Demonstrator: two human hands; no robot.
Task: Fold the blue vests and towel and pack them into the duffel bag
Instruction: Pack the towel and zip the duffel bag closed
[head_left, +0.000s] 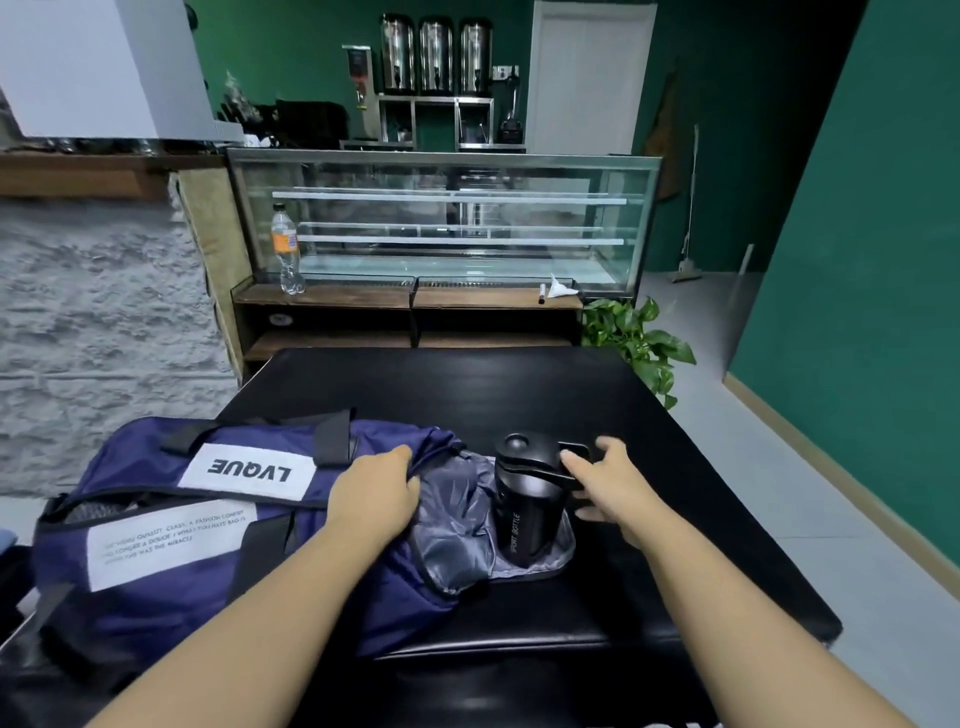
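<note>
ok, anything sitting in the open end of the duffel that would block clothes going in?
Yes. A black sport bottle stands upright on the grey lining at the open end of the navy duffel bag, the right hand on its lid handle. The left hand grips the opening's edge.

Café or drinks shop: glass display case (447, 223), 3 steel beverage urns (436, 54), blender (511, 111) behind counter.

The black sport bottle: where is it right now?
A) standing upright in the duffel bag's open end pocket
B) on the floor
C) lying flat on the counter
A: the black sport bottle stands upright in the grey-lined end pocket of the duffel bag, with the right hand on its handle.
</note>
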